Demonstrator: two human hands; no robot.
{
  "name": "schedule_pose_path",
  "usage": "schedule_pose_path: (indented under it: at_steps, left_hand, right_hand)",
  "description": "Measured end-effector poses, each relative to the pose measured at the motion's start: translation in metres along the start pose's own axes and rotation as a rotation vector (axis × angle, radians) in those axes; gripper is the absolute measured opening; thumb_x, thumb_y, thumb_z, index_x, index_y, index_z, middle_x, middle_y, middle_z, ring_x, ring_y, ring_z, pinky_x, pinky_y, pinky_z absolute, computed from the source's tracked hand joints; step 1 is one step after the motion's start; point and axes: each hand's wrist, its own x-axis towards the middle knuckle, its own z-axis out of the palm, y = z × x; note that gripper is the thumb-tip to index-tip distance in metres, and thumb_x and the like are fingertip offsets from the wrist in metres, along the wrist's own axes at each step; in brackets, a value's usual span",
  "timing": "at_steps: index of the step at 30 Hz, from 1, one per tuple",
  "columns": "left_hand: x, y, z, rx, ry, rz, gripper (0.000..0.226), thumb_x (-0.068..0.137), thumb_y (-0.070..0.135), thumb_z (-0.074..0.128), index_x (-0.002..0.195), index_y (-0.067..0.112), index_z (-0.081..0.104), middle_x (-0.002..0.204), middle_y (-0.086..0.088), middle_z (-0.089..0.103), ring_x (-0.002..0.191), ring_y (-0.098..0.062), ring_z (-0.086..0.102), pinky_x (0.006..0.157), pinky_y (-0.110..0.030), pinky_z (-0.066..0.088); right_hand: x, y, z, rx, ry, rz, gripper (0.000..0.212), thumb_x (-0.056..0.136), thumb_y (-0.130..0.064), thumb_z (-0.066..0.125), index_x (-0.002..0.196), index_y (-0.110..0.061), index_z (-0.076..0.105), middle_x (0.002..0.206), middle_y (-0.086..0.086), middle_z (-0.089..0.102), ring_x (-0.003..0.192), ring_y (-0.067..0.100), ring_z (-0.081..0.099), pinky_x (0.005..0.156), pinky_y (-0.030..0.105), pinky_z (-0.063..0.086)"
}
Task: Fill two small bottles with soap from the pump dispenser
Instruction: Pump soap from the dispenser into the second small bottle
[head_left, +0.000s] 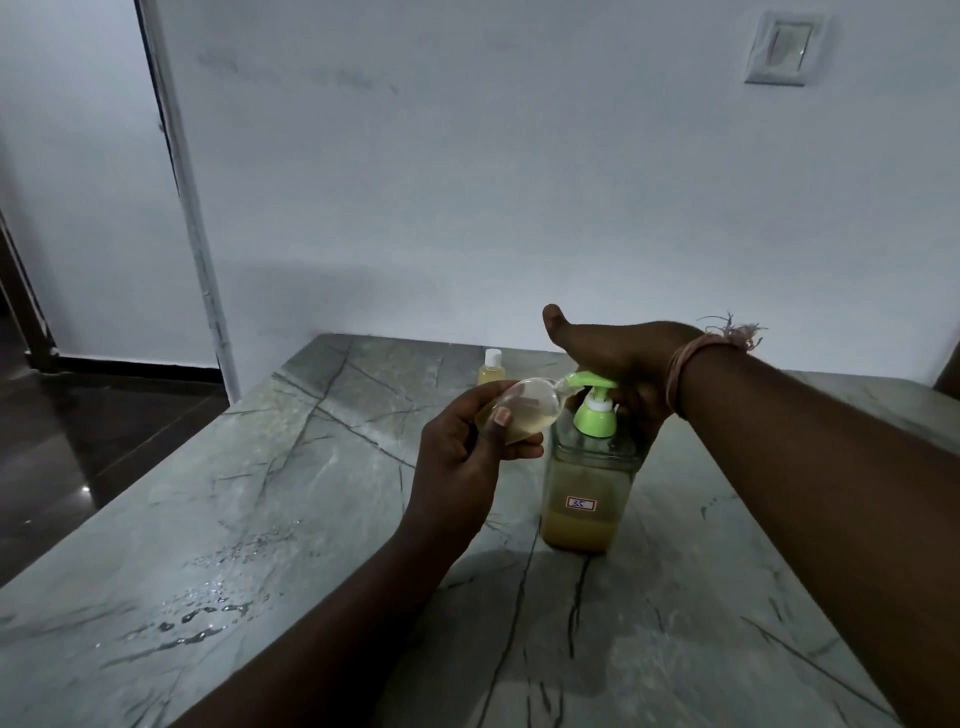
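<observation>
A clear pump dispenser (587, 493) with a green pump head and yellowish soap stands on the grey marble counter (291, 519). My right hand (623, 364) lies palm down on the pump head, thumb stretched out. My left hand (467, 441) holds a small clear bottle (524, 410) tilted on its side, its mouth against the green spout; some yellowish soap lies inside it. A second small bottle (491, 366) with a white cap and yellow soap stands upright behind, near the wall.
Water drops and a wet patch (208, 618) lie on the counter at the front left. The counter's left edge drops to a dark floor (78, 415). A white wall with a switch plate (784, 47) rises behind.
</observation>
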Motion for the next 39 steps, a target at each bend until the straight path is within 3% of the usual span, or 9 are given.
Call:
schedule_pose_path:
  at_steps: [3,7,10,14,19,26,29,33,39]
  left_hand:
    - [0.001,-0.003,0.001,-0.009,0.001,0.004,0.025,0.103,0.004,0.051,0.123,0.001,0.065,0.113,-0.013,0.073,0.093,-0.032,0.075,0.074,-0.033,0.062]
    - [0.0,-0.003,0.001,0.006,-0.006,-0.004,0.024,0.103,0.005,0.051,0.121,0.007,0.066,0.114,-0.011,0.073,0.094,-0.03,0.075,0.075,-0.033,0.062]
    - [-0.001,-0.003,0.0,0.004,-0.002,-0.011,0.024,0.102,0.007,0.051,0.121,0.008,0.067,0.112,-0.009,0.074,0.093,-0.031,0.075,0.075,-0.034,0.062]
    - [0.001,-0.002,0.0,-0.004,0.003,-0.009,0.025,0.102,0.007,0.051,0.123,0.004,0.066,0.113,-0.011,0.074,0.093,-0.034,0.074,0.076,-0.037,0.062]
    - [0.0,-0.004,-0.001,0.008,0.005,0.002,0.025,0.103,0.004,0.051,0.123,0.002,0.066,0.113,-0.011,0.074,0.094,-0.032,0.074,0.075,-0.034,0.062]
    - [0.0,-0.004,-0.002,0.013,-0.013,-0.011,0.027,0.103,0.006,0.051,0.125,0.001,0.064,0.115,-0.011,0.073,0.097,-0.032,0.074,0.077,-0.036,0.061]
    - [0.0,-0.003,-0.002,0.019,-0.003,-0.012,0.026,0.103,0.006,0.051,0.126,0.002,0.064,0.115,-0.011,0.073,0.096,-0.032,0.074,0.077,-0.036,0.061]
    - [0.001,-0.005,-0.001,-0.004,0.002,-0.011,0.025,0.103,0.005,0.051,0.124,0.001,0.065,0.115,-0.011,0.074,0.095,-0.032,0.074,0.077,-0.04,0.062]
    - [-0.001,-0.003,0.0,-0.009,0.006,-0.014,0.025,0.103,0.005,0.051,0.123,0.001,0.065,0.112,-0.013,0.074,0.091,-0.033,0.074,0.075,-0.038,0.062]
  right_hand:
    - [0.008,0.0,0.003,-0.049,0.169,-0.11,0.085,0.085,-0.078,0.016,0.133,-0.016,0.05,0.1,0.009,0.058,0.071,0.021,0.048,0.088,0.032,0.041]
    - [0.008,0.001,0.007,-0.197,0.273,-0.213,0.074,0.096,-0.062,0.01,0.149,-0.014,0.029,0.153,0.014,0.031,0.136,0.031,0.036,0.114,0.039,0.026]
    - [0.007,-0.001,0.006,-0.133,0.232,-0.177,0.079,0.093,-0.068,0.01,0.15,-0.016,0.027,0.146,0.013,0.04,0.134,0.03,0.037,0.115,0.042,0.025]
    - [0.003,-0.002,0.002,-0.026,0.084,-0.009,0.094,0.065,-0.091,0.023,0.128,-0.024,0.043,0.105,0.014,0.045,0.09,0.033,0.051,0.095,0.056,0.041]
    - [0.012,-0.001,0.007,-0.139,0.256,-0.179,0.076,0.093,-0.066,0.011,0.149,-0.017,0.03,0.147,0.011,0.039,0.137,0.032,0.035,0.115,0.041,0.026]
    - [0.008,-0.003,0.007,-0.112,0.215,-0.153,0.081,0.089,-0.072,0.012,0.15,-0.02,0.026,0.151,0.017,0.034,0.135,0.037,0.036,0.113,0.048,0.028]
    - [-0.001,-0.004,0.004,0.02,0.06,-0.029,0.085,0.073,-0.088,0.019,0.137,-0.033,0.034,0.122,0.02,0.05,0.102,0.041,0.053,0.095,0.065,0.038]
    - [0.008,-0.004,0.007,-0.144,0.26,-0.187,0.078,0.093,-0.066,0.008,0.149,-0.016,0.028,0.149,0.016,0.036,0.134,0.035,0.038,0.112,0.044,0.029]
    - [0.008,-0.002,0.007,-0.206,0.232,-0.206,0.078,0.094,-0.065,0.006,0.149,-0.014,0.028,0.151,0.016,0.034,0.136,0.032,0.036,0.114,0.04,0.026]
